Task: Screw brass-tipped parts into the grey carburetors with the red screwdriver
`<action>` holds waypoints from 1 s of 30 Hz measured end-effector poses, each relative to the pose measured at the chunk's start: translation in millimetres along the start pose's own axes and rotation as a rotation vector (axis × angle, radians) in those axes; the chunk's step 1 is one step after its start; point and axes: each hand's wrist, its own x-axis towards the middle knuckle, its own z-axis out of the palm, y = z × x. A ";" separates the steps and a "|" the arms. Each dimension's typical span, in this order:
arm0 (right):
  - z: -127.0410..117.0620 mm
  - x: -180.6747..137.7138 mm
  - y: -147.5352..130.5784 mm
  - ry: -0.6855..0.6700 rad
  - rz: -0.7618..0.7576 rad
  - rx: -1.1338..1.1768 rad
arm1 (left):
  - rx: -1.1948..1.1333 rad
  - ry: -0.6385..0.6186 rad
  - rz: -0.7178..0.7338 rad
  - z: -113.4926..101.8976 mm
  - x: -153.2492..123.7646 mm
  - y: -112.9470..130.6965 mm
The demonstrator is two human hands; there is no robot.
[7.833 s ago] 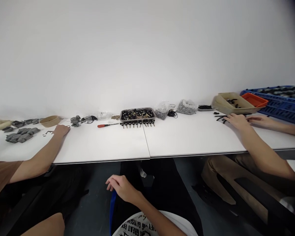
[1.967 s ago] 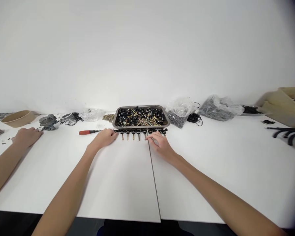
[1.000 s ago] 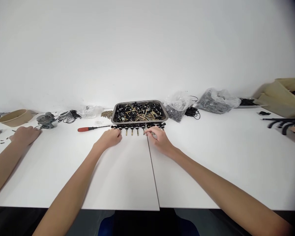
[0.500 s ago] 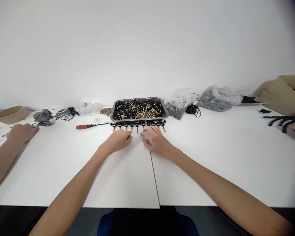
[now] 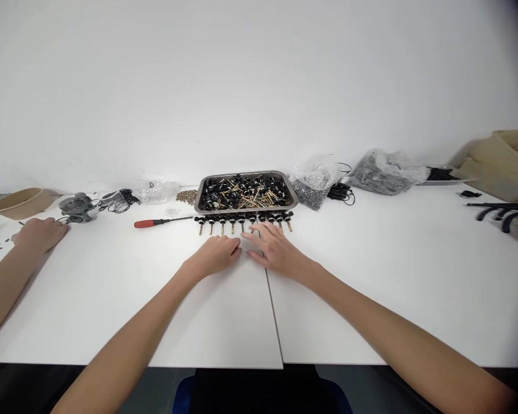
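My left hand (image 5: 216, 257) rests on the white table (image 5: 349, 276) with its fingers curled under; what is inside them is hidden. My right hand (image 5: 275, 250) lies right beside it, fingers stretched out flat and nothing seen in them. Its fingertips come close to a row of several brass pins with black heads (image 5: 242, 220). The pins are lined up along the near side of a metal tray (image 5: 198, 202) heaped with the same black and brass parts. A red-handled screwdriver (image 5: 153, 222) lies left of the row.
A co-worker's hand (image 5: 41, 233) rests at far left near a brown bowl (image 5: 19, 202) and a grey part (image 5: 75, 207). Plastic bags (image 5: 384, 168), black cords (image 5: 341, 192), a cardboard box (image 5: 501, 161) and black hoses (image 5: 496, 211) are to the right.
Both my hands have drawn back from the row of pins toward me and come close together. My left hand's fingers have curled under.
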 end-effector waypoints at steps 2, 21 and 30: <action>1.6 -1.4 0.3 -0.041 0.000 -0.010 | -0.011 0.007 0.000 0.4 0.7 -0.9; -11.2 3.7 17.6 0.186 0.140 0.183 | -0.293 0.328 -0.197 -29.9 -7.2 -41.5; -0.7 0.2 12.4 0.005 0.081 0.079 | -0.302 0.327 -0.187 -18.9 -2.6 -46.2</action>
